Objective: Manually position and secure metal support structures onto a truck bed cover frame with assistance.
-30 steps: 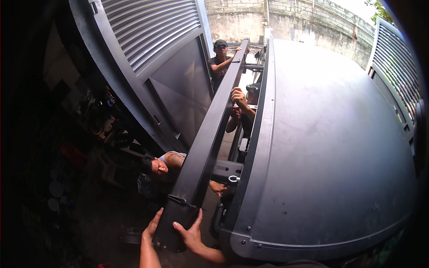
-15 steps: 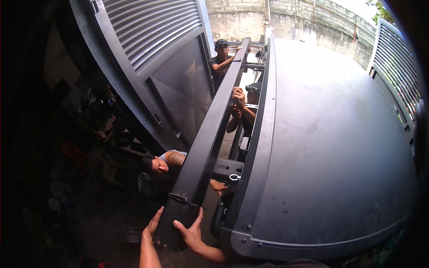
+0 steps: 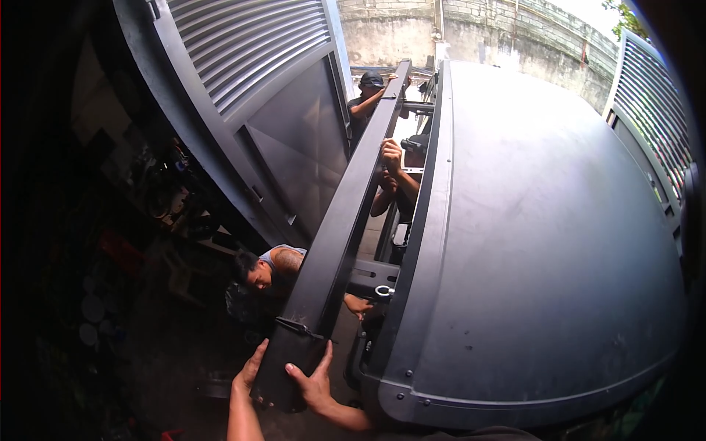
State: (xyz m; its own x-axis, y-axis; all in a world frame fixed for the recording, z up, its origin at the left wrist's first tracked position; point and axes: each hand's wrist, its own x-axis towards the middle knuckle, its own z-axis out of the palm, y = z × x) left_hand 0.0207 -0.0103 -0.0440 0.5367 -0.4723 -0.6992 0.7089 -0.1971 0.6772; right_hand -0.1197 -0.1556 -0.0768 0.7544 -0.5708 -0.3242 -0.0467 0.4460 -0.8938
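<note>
A long, box-shaped black awning case point(image 3: 342, 213) runs from just in front of me toward the far wall, alongside a broad dark hard shell point(image 3: 544, 242). My left hand point(image 3: 251, 371) presses against the left side of its near end. On the other side, my right hand point(image 3: 316, 382) grips that end, thumb over the top face and fingers along the right edge. A dark strap point(image 3: 298, 326) crosses the case just beyond my hands. Between case and shell, a slotted black bracket point(image 3: 373, 276) shows, with a metal eye bolt point(image 3: 384, 291) beside it.
One person point(image 3: 266, 273) crouches left of the case, an arm reaching beneath it. Another person's hand point(image 3: 392, 156) holds its middle from the right. A third person in a cap point(image 3: 368, 92) supports the far end. A grey metal gate point(image 3: 294, 140) stands at left.
The far person's capped head has dipped, and the crouching person has turned their head downward. The hand at the middle has shifted slightly. My hands stay in place on the case.
</note>
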